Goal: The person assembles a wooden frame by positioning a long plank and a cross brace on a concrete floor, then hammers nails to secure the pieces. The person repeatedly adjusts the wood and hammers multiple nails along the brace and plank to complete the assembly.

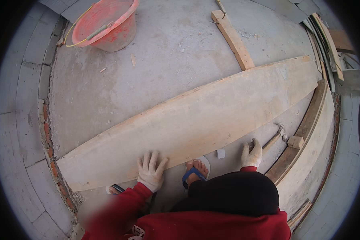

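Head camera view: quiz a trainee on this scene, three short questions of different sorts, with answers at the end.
1. Which hand rests on the wide wooden panel at the centre: left or right?
2. True or false: the claw hammer lies on that panel.
3. Fill in the colour: the bucket is faded ____.

Key:
1. The left hand.
2. False; it is beside the right hand.
3. Red.
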The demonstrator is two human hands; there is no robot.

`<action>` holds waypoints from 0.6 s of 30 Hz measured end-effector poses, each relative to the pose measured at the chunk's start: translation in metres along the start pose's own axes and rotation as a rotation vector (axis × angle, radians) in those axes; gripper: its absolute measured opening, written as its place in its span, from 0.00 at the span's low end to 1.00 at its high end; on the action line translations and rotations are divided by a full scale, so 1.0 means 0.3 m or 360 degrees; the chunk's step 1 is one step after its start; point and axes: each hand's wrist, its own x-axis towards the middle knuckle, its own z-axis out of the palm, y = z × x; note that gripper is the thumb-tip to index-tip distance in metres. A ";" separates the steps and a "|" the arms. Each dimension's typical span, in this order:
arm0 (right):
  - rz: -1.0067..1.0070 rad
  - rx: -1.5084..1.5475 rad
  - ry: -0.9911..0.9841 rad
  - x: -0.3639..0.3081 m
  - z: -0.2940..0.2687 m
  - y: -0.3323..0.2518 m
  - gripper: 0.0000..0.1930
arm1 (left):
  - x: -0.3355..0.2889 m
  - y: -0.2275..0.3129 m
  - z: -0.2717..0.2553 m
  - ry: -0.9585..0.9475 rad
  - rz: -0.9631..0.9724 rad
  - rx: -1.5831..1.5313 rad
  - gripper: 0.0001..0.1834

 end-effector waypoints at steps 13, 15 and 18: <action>0.0745 0.1742 -0.0753 -0.067 0.117 -0.268 0.14 | 0.140 -0.139 0.035 0.0090 0.0647 0.0023 0.30; 0.0442 0.1540 -0.0758 -0.044 0.072 -0.277 0.18 | 0.189 -0.106 -0.069 -0.0112 0.0729 0.0045 0.32; -0.0467 -0.0069 -0.0430 -0.124 0.015 -0.319 0.33 | 0.216 -0.137 -0.196 -0.0289 0.0825 0.0128 0.39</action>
